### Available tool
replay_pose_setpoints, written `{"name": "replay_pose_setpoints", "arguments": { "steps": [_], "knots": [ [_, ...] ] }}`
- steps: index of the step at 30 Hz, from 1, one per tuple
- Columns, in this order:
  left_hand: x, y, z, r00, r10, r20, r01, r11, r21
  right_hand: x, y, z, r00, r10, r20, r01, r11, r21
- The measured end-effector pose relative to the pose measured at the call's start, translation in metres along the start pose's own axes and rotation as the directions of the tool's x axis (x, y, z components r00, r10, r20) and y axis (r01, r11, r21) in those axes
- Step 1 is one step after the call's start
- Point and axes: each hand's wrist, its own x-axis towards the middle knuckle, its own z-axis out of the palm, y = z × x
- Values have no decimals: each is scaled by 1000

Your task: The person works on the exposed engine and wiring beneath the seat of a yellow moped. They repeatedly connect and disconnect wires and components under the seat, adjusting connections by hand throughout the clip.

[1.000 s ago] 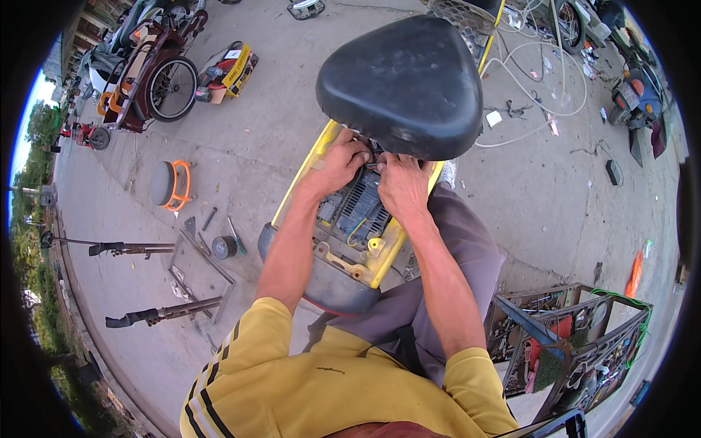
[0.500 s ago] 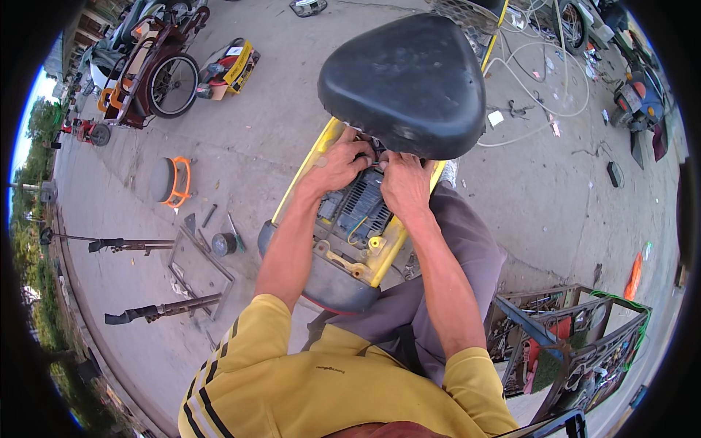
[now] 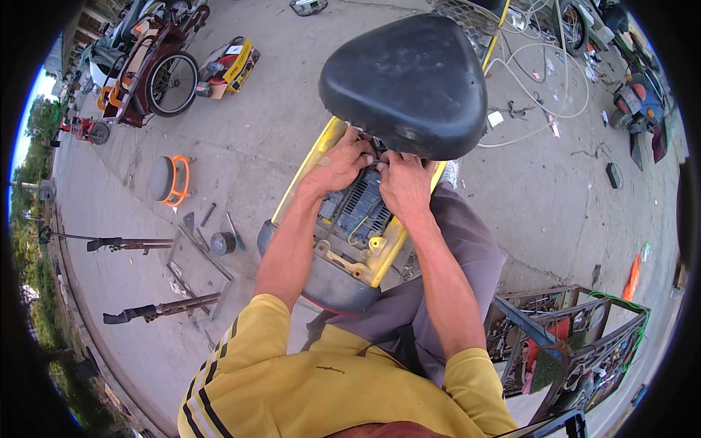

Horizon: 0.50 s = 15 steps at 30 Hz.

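My left hand (image 3: 347, 160) and my right hand (image 3: 401, 175) reach in under the black saddle (image 3: 401, 80), into the open body of a yellow-framed vehicle (image 3: 387, 263). Both hands have bent, closed fingers close together among dark wiring (image 3: 374, 160); what exactly they grip is too small and partly hidden to make out. Below them lie a black finned housing (image 3: 365, 208) with a thin yellow cable and a rusty bracket (image 3: 343, 261). My right leg in grey trousers (image 3: 467, 241) is against the vehicle's right side.
An orange-rimmed stool (image 3: 166, 181), loose tools (image 3: 235, 230) and a metal frame (image 3: 219, 266) stand or lie left. A tricycle (image 3: 157, 73) is upper left. A tool rack (image 3: 562, 343) is lower right; hoses (image 3: 540, 124) and parked vehicles (image 3: 635, 102) are upper right.
The saddle appears very slightly further right and the view has shifted a little. My hands stay at the same spot under it, with only small finger movements.
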Motion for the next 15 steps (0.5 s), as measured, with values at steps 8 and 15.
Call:
{"name": "replay_pose_setpoints", "arguments": {
  "steps": [8,15],
  "knots": [
    [-2,6,-7,994,104,-43,-103,994,27,1,-1,0,1000,18,10,-18,1000,-1],
    [-2,11,-2,993,68,-96,-67,998,14,2,1,0,1000,7,3,-7,1000,22]
  ]
}}
